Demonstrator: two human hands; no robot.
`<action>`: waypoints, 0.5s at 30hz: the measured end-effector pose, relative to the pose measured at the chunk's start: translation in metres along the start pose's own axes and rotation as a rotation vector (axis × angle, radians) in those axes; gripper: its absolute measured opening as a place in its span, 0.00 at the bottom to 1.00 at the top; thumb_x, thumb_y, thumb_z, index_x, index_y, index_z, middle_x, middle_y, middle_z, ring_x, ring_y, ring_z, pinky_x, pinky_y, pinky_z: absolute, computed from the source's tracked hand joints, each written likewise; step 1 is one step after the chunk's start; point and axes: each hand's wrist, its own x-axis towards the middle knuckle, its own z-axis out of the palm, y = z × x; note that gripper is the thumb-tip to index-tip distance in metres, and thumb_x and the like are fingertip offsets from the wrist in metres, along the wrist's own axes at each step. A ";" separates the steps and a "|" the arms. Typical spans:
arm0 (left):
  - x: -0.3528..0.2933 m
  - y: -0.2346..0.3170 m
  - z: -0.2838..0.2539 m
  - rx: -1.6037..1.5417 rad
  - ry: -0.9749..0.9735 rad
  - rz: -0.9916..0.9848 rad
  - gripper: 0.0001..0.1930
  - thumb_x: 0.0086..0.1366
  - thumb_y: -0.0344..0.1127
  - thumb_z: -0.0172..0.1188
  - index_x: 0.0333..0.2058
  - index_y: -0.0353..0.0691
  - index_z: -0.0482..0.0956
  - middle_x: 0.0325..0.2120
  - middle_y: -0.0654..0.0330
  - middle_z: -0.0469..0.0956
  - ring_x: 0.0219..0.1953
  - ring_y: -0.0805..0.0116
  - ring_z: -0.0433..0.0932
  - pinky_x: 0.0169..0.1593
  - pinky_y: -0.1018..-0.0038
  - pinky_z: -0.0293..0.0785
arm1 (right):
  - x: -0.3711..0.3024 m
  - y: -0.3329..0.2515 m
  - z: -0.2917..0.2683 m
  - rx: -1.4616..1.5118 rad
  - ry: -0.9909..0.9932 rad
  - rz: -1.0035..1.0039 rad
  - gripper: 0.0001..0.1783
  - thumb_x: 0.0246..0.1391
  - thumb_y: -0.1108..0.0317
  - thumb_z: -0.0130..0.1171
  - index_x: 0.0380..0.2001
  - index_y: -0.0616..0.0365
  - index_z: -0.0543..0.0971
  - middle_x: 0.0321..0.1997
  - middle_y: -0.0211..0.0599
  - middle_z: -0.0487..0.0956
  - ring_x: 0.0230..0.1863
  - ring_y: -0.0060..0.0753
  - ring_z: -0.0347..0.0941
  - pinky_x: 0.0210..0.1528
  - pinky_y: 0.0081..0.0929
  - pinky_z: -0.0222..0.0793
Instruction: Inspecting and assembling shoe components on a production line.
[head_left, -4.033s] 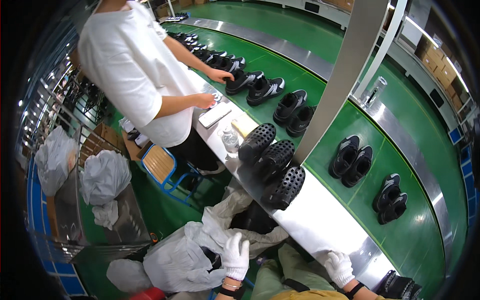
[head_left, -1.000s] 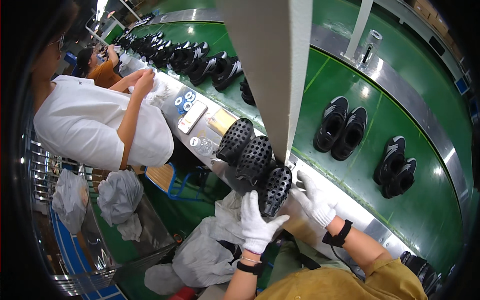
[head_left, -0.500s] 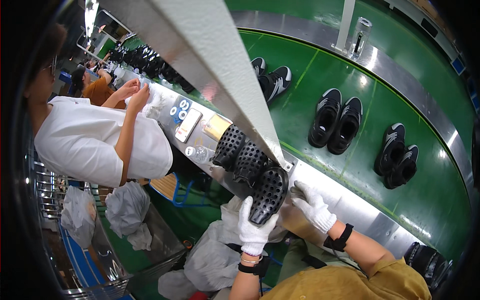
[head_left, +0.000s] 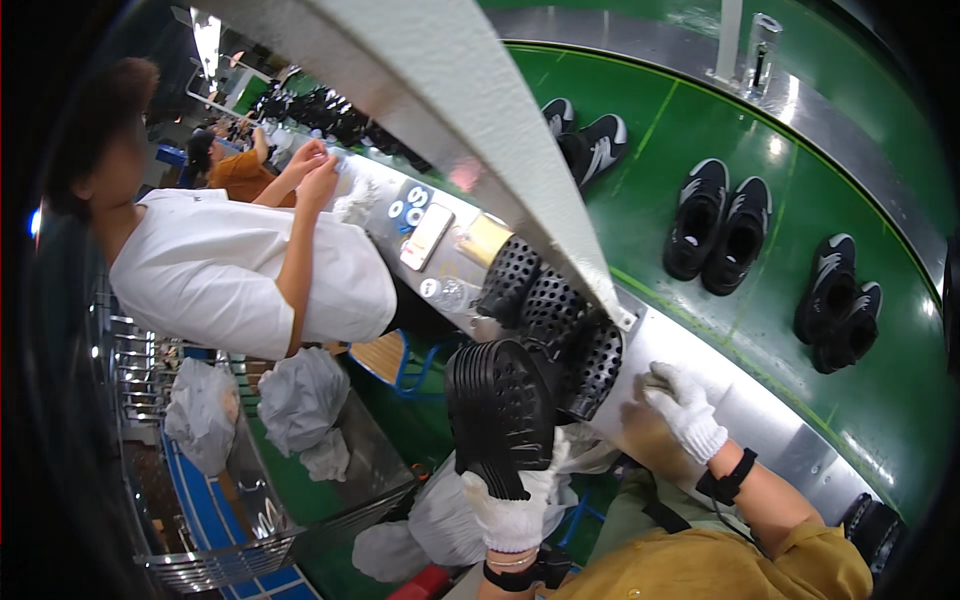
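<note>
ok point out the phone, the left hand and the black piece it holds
Phone [head_left: 427, 238], head view, on its upper face
Left hand [head_left: 512, 510], head view, its middle
Black piece [head_left: 517, 405], head view, dimpled face

The raised black clog [head_left: 500, 400] hides some fingers of the left hand [head_left: 512, 515]. Fingertips of the right hand [head_left: 685, 408] curl out of sight; it may or may not touch the counter [head_left: 790, 435]. The pillar [head_left: 470, 110] covers part of the black-and-grey sneakers [head_left: 603, 145]. Farther off, dark shoes [head_left: 310, 110] blur together. Anything between the fingertips of the co-worker [head_left: 250, 270] in white is too small to make out. The lower edge cuts off a red object [head_left: 425, 582].
</note>
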 end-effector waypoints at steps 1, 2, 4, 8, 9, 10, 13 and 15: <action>-0.004 0.002 -0.001 0.014 0.010 0.021 0.48 0.58 0.64 0.64 0.69 0.42 0.59 0.64 0.43 0.65 0.63 0.40 0.67 0.68 0.40 0.60 | -0.004 -0.021 0.001 -0.051 -0.010 0.037 0.23 0.58 0.73 0.59 0.57 0.64 0.73 0.47 0.41 0.81 0.49 0.31 0.78 0.56 0.27 0.73; -0.008 0.001 0.003 -0.243 -0.026 -0.076 0.48 0.57 0.67 0.63 0.69 0.45 0.59 0.64 0.43 0.64 0.62 0.37 0.68 0.66 0.39 0.62 | -0.006 -0.022 0.002 -0.041 -0.017 0.034 0.23 0.58 0.73 0.59 0.57 0.64 0.73 0.47 0.41 0.81 0.49 0.31 0.78 0.56 0.27 0.73; -0.012 0.000 0.007 -0.493 -0.063 -0.171 0.48 0.57 0.69 0.61 0.69 0.48 0.59 0.64 0.43 0.64 0.61 0.34 0.68 0.64 0.37 0.64 | -0.011 -0.014 -0.001 0.021 -0.020 0.061 0.23 0.58 0.73 0.59 0.57 0.64 0.72 0.47 0.42 0.81 0.49 0.31 0.78 0.57 0.27 0.73; -0.017 0.000 0.006 -0.394 -0.064 -0.181 0.47 0.58 0.72 0.59 0.69 0.53 0.58 0.63 0.42 0.65 0.58 0.30 0.70 0.59 0.40 0.72 | -0.013 -0.005 -0.001 -0.021 -0.041 0.050 0.23 0.58 0.73 0.59 0.57 0.66 0.72 0.49 0.44 0.81 0.51 0.33 0.78 0.57 0.27 0.72; -0.018 0.000 0.005 -0.394 -0.057 -0.194 0.47 0.58 0.72 0.58 0.68 0.53 0.58 0.62 0.42 0.66 0.58 0.30 0.70 0.59 0.40 0.72 | -0.014 -0.006 -0.002 -0.020 -0.042 0.050 0.23 0.58 0.73 0.59 0.57 0.66 0.72 0.49 0.44 0.81 0.51 0.33 0.78 0.57 0.27 0.72; -0.018 0.000 0.004 -0.394 -0.049 -0.207 0.46 0.58 0.72 0.58 0.68 0.53 0.59 0.62 0.42 0.66 0.58 0.30 0.71 0.60 0.40 0.72 | -0.015 -0.007 -0.001 -0.002 -0.039 0.064 0.23 0.58 0.73 0.59 0.57 0.66 0.72 0.49 0.44 0.81 0.51 0.33 0.78 0.57 0.27 0.72; -0.020 -0.001 0.011 -0.473 -0.039 -0.239 0.45 0.57 0.72 0.59 0.68 0.55 0.60 0.62 0.43 0.67 0.56 0.31 0.71 0.59 0.39 0.72 | -0.016 -0.004 -0.001 -0.002 -0.030 0.073 0.23 0.57 0.73 0.60 0.56 0.65 0.73 0.49 0.44 0.81 0.51 0.33 0.78 0.57 0.27 0.72; -0.023 -0.001 0.015 -0.484 -0.010 -0.246 0.45 0.57 0.72 0.59 0.68 0.55 0.60 0.62 0.44 0.67 0.56 0.30 0.72 0.58 0.39 0.73 | -0.017 -0.002 -0.002 -0.022 -0.021 0.070 0.23 0.57 0.73 0.60 0.55 0.65 0.73 0.48 0.44 0.81 0.51 0.33 0.78 0.57 0.27 0.72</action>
